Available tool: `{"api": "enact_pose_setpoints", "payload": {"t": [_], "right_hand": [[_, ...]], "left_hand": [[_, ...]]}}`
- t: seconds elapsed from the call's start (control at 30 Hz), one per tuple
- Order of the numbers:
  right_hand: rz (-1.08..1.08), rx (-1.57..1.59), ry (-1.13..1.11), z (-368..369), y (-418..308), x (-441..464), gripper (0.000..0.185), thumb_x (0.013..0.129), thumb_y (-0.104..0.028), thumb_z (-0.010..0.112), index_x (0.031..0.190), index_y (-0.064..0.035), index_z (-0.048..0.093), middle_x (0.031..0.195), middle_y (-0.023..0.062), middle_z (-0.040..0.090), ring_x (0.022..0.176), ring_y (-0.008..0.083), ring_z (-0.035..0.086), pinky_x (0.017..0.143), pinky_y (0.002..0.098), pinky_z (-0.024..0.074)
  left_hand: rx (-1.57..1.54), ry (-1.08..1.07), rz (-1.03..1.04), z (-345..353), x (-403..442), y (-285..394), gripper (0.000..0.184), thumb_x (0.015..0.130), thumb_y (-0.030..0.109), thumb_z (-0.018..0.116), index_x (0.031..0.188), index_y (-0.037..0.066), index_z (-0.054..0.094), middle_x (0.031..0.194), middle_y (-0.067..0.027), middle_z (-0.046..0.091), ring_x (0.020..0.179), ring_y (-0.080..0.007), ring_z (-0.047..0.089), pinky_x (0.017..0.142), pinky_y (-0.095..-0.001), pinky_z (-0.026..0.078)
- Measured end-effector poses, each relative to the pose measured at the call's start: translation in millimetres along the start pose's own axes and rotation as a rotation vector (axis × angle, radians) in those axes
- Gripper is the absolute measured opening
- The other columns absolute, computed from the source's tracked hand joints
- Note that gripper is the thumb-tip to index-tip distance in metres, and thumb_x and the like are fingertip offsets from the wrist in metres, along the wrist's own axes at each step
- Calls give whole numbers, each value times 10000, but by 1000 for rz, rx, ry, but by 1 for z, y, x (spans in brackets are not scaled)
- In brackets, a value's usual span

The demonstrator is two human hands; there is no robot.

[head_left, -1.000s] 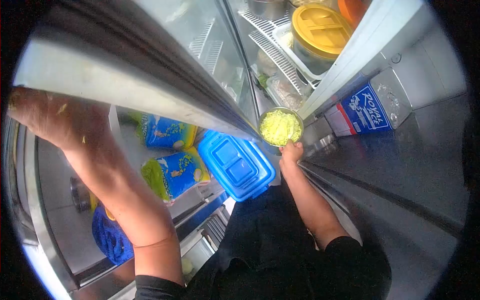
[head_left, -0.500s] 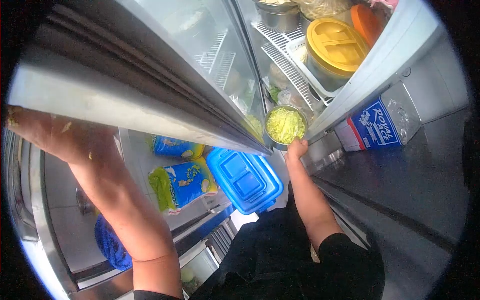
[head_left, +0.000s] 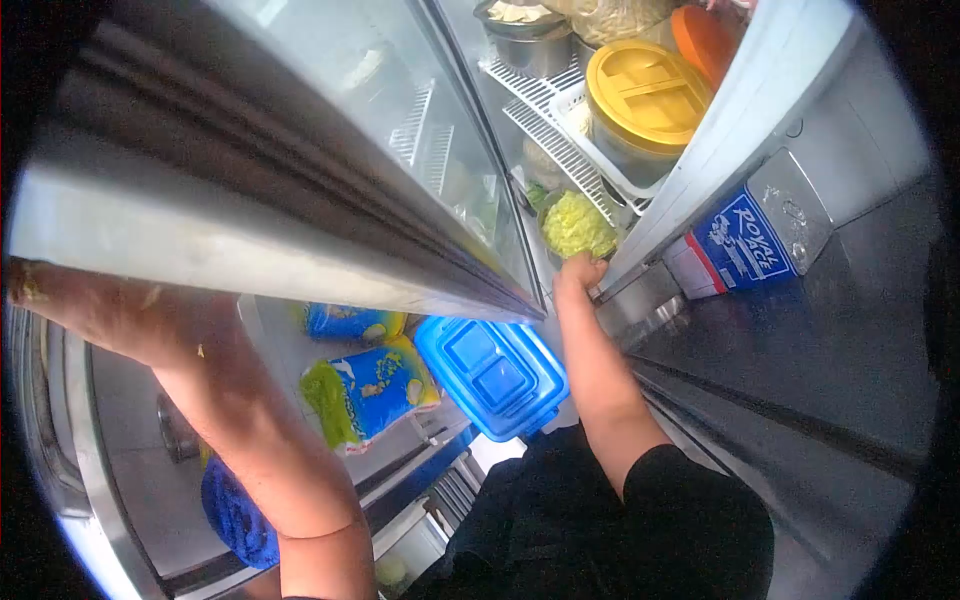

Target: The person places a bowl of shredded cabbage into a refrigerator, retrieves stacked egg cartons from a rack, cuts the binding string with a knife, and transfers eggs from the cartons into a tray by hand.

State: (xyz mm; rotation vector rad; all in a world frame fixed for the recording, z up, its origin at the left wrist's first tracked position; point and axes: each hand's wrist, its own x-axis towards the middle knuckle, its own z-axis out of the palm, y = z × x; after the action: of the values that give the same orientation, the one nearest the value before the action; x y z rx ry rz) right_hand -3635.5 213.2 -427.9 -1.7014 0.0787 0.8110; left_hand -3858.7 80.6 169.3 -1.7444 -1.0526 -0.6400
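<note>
My right hand point(head_left: 580, 270) is closed on the near rim of a round metal bowl heaped with shredded pale-green leaves point(head_left: 578, 225), like lettuce or cabbage. The bowl is at the fridge opening, under a white wire shelf point(head_left: 560, 125), and its sides are mostly hidden. At far left, my left hand point(head_left: 90, 310) is against the edge of the open fridge door point(head_left: 300, 255); its fingers are hidden by the door and the dark image border.
On the shelf stand a yellow-lidded tub point(head_left: 648, 95) in a white tray and a metal pot point(head_left: 525, 40). A blue lidded box point(head_left: 490, 375) is below the door, beside blue-yellow bags point(head_left: 380, 390). A Royal Ace tin point(head_left: 745, 240) stands on the dark counter point(head_left: 800, 340) at right.
My right hand has moved the bowl farther into the fridge, beneath the shelf, and the bowl now looks tilted or partly covered. My left hand and the door edge sit slightly lower in view.
</note>
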Motion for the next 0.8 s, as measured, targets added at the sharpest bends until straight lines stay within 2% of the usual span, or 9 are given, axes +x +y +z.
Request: {"api": "enact_pose_setpoints", "payload": {"t": [0.07,0.17,0.2,0.27,0.37,0.43,0.47,0.6,0.8], "right_hand": [[-53,-35,161,10,40,8,243,925,-53,602,1141,56,621,1145,273,718,1009,388,704,904,447,551],[75,34,224,17,68,21,294,971,-220,675,1077,54,688,1031,242,755,964,369,727,850,419,572],[261,70,132,9,51,15,369,990,-257,671,1204,42,639,1205,251,709,1050,390,712,867,468,596],[512,285,8,5,31,4,488,999,-301,663,1354,12,549,1361,264,612,1116,404,686,861,527,617],[716,399,-299,-6,17,15,627,1066,-424,507,1592,-123,347,1590,224,418,1273,418,604,857,610,644],[649,392,-524,-13,15,19,599,1095,-450,414,1614,-162,339,1597,195,433,1306,413,586,871,593,648],[651,413,-534,-8,10,21,560,1118,-442,314,1612,-179,349,1621,138,428,1372,415,541,903,598,642],[692,491,-523,18,-7,24,526,1120,-374,335,1612,-189,360,1638,128,417,1433,419,499,1013,647,576],[759,615,-463,71,2,28,519,1128,-355,259,1615,-224,384,1633,112,445,1418,425,510,1047,681,542]], "left_hand": [[16,6,17,-1,0,0,824,1109,464,438,1669,107,-49,1730,-178,25,1598,-294,-12,1318,-466,25],[36,17,42,-2,1,-1,833,1112,451,443,1674,112,-71,1743,-171,1,1610,-290,-39,1327,-465,3],[37,21,47,-1,2,-1,836,1113,447,444,1676,114,-78,1747,-169,-7,1614,-288,-48,1330,-464,-4],[30,31,53,-1,3,-2,843,1115,438,447,1679,117,-92,1756,-165,-23,1622,-285,-66,1336,-463,-19],[14,33,66,3,4,0,855,1118,425,451,1684,122,-114,1769,-158,-47,1634,-281,-93,1346,-461,-41],[8,45,56,5,3,0,870,1110,425,477,1691,129,-101,1776,-154,-37,1641,-284,-78,1352,-466,-28],[18,60,37,6,2,-2,882,1101,430,501,1696,135,-80,1777,-153,-18,1645,-288,-54,1356,-470,-9],[-214,100,-236,2,0,0,988,1048,485,591,1700,145,-69,1777,-157,-16,1645,-314,0,1359,-481,42],[172,-25,111,-18,3,4,1203,928,524,751,1698,150,-95,1772,-188,-10,1641,-356,23,1360,-476,44]]}}
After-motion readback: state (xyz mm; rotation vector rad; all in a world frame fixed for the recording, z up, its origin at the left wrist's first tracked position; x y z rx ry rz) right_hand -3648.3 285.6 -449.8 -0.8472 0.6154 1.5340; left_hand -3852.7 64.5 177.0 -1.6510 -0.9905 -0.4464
